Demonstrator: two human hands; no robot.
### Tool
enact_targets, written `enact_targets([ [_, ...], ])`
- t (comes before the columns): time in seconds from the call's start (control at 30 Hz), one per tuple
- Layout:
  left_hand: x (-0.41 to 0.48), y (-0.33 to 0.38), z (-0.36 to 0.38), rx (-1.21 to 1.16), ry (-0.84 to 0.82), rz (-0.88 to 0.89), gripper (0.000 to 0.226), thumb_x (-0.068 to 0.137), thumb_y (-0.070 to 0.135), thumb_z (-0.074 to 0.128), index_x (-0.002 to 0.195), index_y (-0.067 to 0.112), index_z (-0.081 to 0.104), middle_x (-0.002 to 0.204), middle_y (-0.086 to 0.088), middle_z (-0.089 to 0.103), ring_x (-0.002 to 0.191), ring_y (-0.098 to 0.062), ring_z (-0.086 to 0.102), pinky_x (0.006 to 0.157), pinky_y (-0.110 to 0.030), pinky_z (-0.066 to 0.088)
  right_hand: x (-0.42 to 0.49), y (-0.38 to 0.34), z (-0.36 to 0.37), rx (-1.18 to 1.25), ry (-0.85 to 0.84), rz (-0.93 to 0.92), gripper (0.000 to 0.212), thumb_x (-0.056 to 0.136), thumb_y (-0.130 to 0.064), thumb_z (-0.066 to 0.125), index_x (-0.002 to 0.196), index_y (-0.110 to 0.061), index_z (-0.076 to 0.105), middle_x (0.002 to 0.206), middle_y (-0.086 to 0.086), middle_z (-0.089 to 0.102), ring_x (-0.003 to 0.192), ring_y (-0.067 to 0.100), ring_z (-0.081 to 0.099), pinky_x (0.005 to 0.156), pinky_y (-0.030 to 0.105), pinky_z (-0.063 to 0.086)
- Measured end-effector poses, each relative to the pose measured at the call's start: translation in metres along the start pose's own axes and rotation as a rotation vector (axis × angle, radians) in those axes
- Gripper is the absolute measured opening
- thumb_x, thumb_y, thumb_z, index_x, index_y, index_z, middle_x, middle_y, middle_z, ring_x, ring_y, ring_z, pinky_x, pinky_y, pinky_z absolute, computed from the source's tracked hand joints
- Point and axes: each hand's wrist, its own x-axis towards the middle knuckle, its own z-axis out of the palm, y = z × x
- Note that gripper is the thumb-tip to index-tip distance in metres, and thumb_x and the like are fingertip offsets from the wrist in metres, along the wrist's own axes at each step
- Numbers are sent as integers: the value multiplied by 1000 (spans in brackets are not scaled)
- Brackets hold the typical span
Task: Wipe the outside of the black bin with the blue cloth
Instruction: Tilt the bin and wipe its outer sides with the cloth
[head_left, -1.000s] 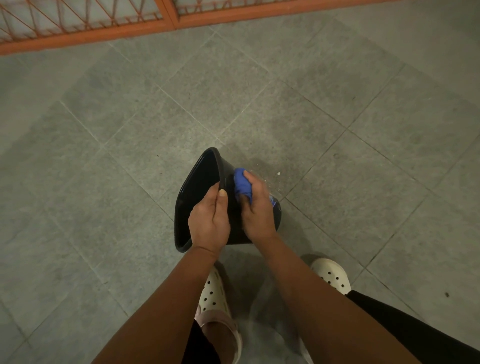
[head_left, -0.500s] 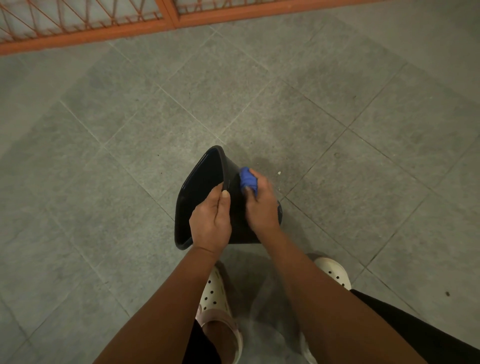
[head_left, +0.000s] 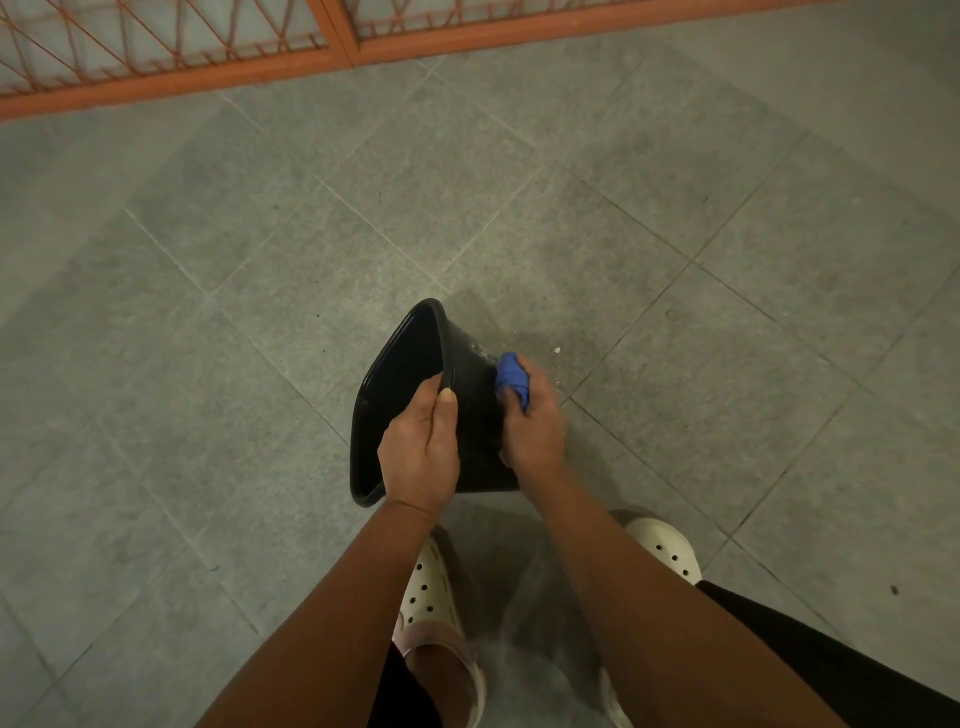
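Note:
The black bin (head_left: 470, 374) is tipped on its side above the grey tiled floor, its mouth facing left. My left hand (head_left: 420, 453) grips the rim, thumb outside and fingers inside the opening. My right hand (head_left: 535, 427) holds the bunched blue cloth (head_left: 511, 378) pressed against the bin's outer wall on the right side. Pale wet or dusty streaks show on the wall just above the cloth. The bin's base is hidden behind my right hand.
Grey floor tiles (head_left: 675, 218) spread all around. An orange metal gate frame (head_left: 332, 52) runs along the top edge. My feet in white perforated clogs (head_left: 431, 592) stand just below the bin. Small white specks lie on the tile to the right of the cloth.
My right hand has slid the blue cloth along the bin's outer wall, to the right toward the base. The left hand keeps its grip on the rim.

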Motion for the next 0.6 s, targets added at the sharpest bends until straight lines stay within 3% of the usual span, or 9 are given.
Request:
enact_targets([
  [0.13,0,0,0,52,-14,61,55,89,51,26,110,17,63,73,7,63,68,-4,60,62,-19,48,-15,-7,9,1,82,-53,42,91,-12,51,132,-17,44,127,4,46,109,10,43,92,21,30],
  [0.23,2,-1,-1,30,-8,72,53,89,49,27,109,15,63,74,4,64,69,-6,61,64,-22,49,-9,-18,12,7,8,-155,41,91,-13,51,131,-16,46,122,4,48,103,7,43,86,14,30],
  [0.33,4,-2,-2,-42,-5,-3,49,87,50,30,108,19,63,80,1,66,75,-10,62,71,-30,52,2,-16,6,2,-70,-161,42,91,-14,52,133,-18,44,124,6,48,105,10,46,92,22,37],
  [0.47,14,-7,-9,-182,-117,-198,36,80,47,39,92,23,63,82,-10,65,83,-28,63,81,-52,52,5,5,-4,19,-83,-140,50,88,-14,57,135,-24,43,134,4,42,115,11,44,100,27,36],
  [0.6,27,10,-13,-289,-199,-456,24,89,34,45,80,19,62,81,-9,64,86,-29,62,81,-43,48,4,12,-10,-4,-95,-191,51,81,-9,65,128,-21,51,132,5,42,117,16,46,105,37,38],
])
